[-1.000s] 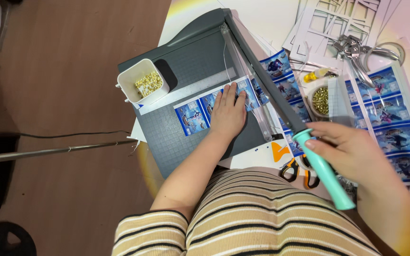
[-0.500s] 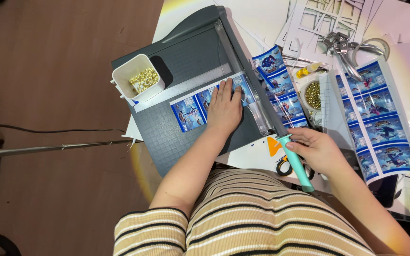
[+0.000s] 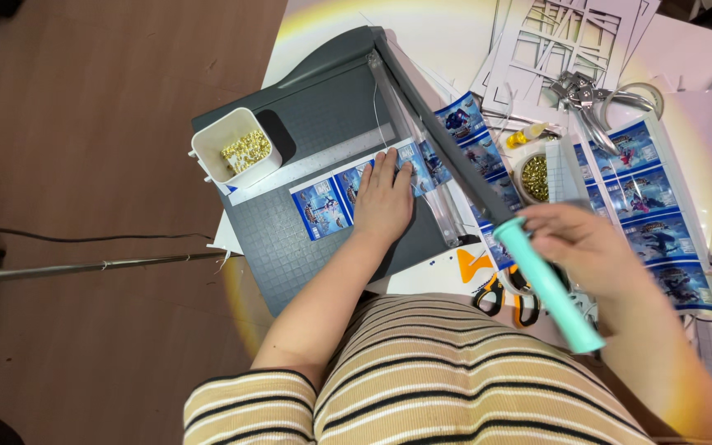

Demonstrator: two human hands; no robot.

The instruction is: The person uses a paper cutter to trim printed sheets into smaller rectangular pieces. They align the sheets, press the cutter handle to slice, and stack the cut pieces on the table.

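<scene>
Left hand (image 3: pixel 383 198) spread flat, pressing blue printed strip (image 3: pixel 356 191) onto grey guillotine trimmer (image 3: pixel 306 222), frame centre; right hand (image 3: pixel 591 247) gripping raised teal blade handle (image 3: pixel 547 284); strip uncut, more printed sheets (image 3: pixel 648 214) waiting right.

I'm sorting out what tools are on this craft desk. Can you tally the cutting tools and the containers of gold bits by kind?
Paper trimmer, its teal handle at the right hand, the left hand pressing a blue printed strip on its bed: 1
Orange-handled scissors: 1
White tub of gold bits: 1
Round dish of gold bits: 1
Total: 4
</scene>
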